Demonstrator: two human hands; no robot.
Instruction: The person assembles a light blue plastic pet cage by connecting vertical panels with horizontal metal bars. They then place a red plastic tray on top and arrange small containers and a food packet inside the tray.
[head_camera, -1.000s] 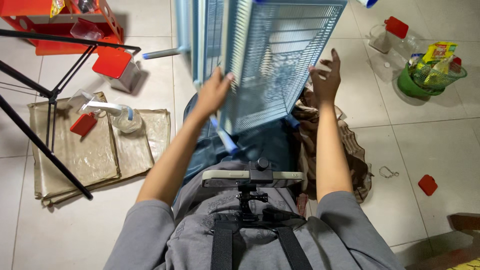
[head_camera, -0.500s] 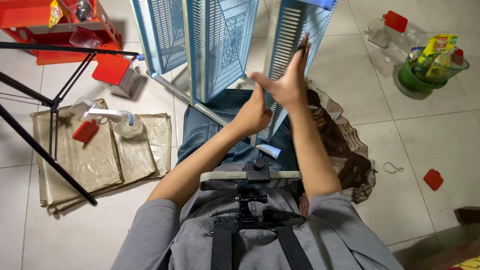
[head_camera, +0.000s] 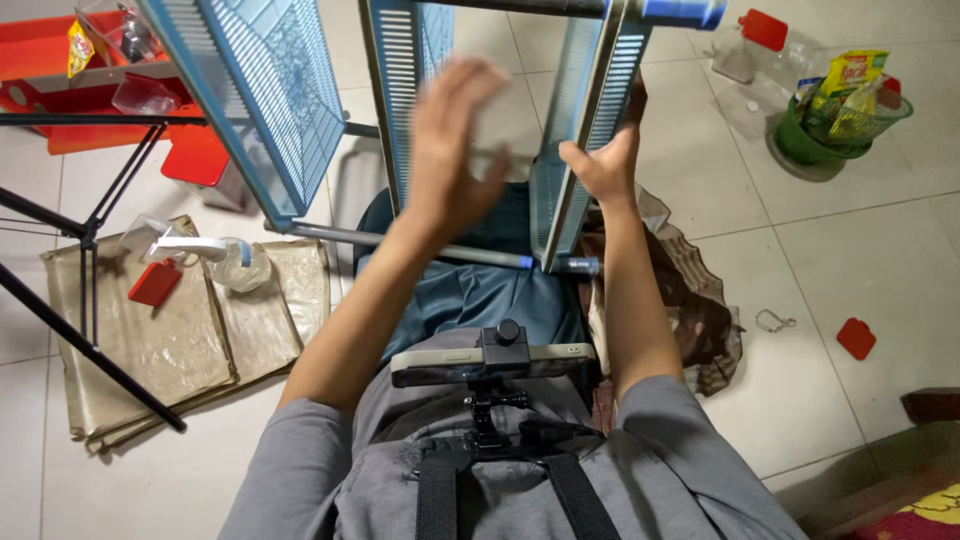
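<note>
A blue plastic rack with slatted shelf panels (head_camera: 255, 100) and grey metal poles (head_camera: 400, 243) stands tipped over my lap. My right hand (head_camera: 603, 165) grips the edge of the right-hand shelf panel (head_camera: 583, 140) near its lower end. My left hand (head_camera: 455, 140) is raised in front of the middle panel (head_camera: 405, 70), fingers spread and blurred by motion, holding nothing. Whether it touches the panel cannot be told. A blue cap (head_camera: 683, 12) tops the pole at the upper right.
A black tripod (head_camera: 85, 240) stands at left over flattened brown bags (head_camera: 170, 330) with a clear bottle (head_camera: 225, 262) and a red lid (head_camera: 155, 283). A red box (head_camera: 80, 90) lies far left. A green basket (head_camera: 835, 125) of packets sits far right; another red lid (head_camera: 857, 338) lies on the tiles.
The rack has swung so its panels stand more edge-on and spread apart. My left hand has let go and lifted open; my right hand has shifted onto the right panel's edge.
</note>
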